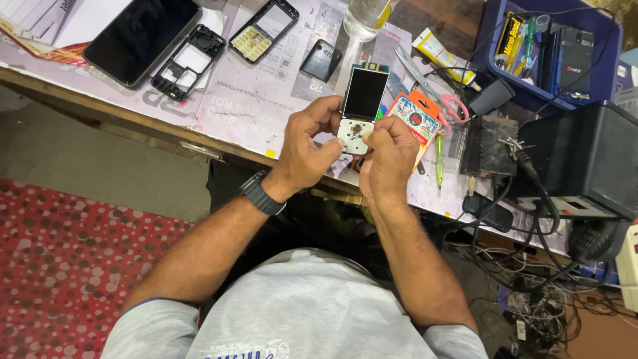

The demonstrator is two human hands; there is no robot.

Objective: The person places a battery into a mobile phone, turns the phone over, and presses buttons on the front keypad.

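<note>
You hold a small phone board (362, 110), the one with a dark screen above and a white keypad sheet below, over the front edge of the workbench (119, 106). Your left hand (307, 147), with a dark wristwatch (260, 193) on the wrist, is closed on the left side of the board, the thumb lying near the lower corner of the keypad part. Your right hand (391, 158) is closed on the right lower corner, and the thumb presses on the white sheet; the fingers are curled behind, so I cannot tell exactly how they grip. The board stands nearly upright in the view, with the screen pointing away from you. Just behind your right hand lies an orange packet (417, 119), and beside it are pink-handled scissors (453, 106) and a green pen-like tool (438, 159). Further to the left on the bench you see a black smartphone (141, 38) lying face up, two empty black phone frames (189, 61) (264, 30), and a small dark back cover (321, 60). A clear bottle (364, 18) stands behind the board. On the right there is a blue tray (606, 63) with tools, a black box (581, 156) and many tangled cables (531, 266).
</note>
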